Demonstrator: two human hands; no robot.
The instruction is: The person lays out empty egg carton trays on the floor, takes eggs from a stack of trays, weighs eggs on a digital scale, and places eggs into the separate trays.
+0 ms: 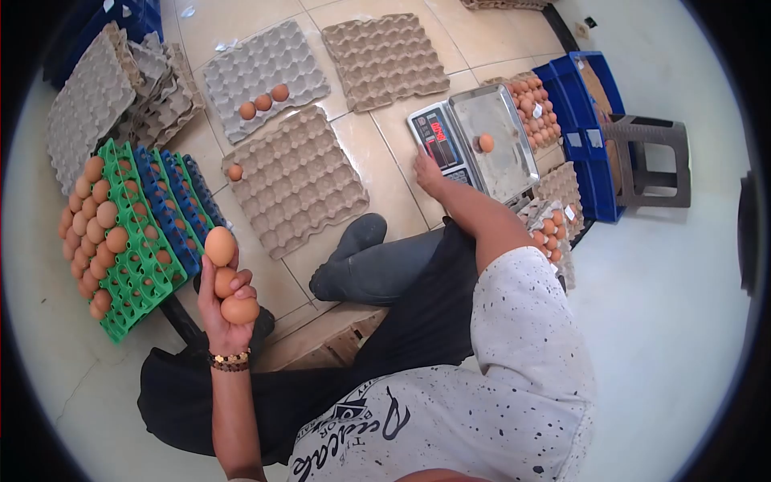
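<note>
Three brown eggs [239, 308] are gripped in my left hand [225, 293], one above another, in front of the stacked egg trays. My right hand [429, 173] rests against the near left edge of a digital scale [440, 136], beside its keypad and lit red display. Its fingers are partly hidden, and I see nothing held in them. On the scale's metal pan [506, 165] lies a single brown egg [486, 143]. A brown cardboard tray [297, 185] holds one egg [234, 173] at its left corner. Behind it, a grey cardboard tray [265, 68] carries three eggs [263, 103].
Left stands a green plastic tray [132, 273] loaded with eggs, against blue trays [169, 201]. Stacked cardboard trays [88, 104] lie behind. Another cardboard tray [385, 60] is at the back. Right are egg-filled trays [534, 108], blue crates [580, 136] and a grey stool [650, 161].
</note>
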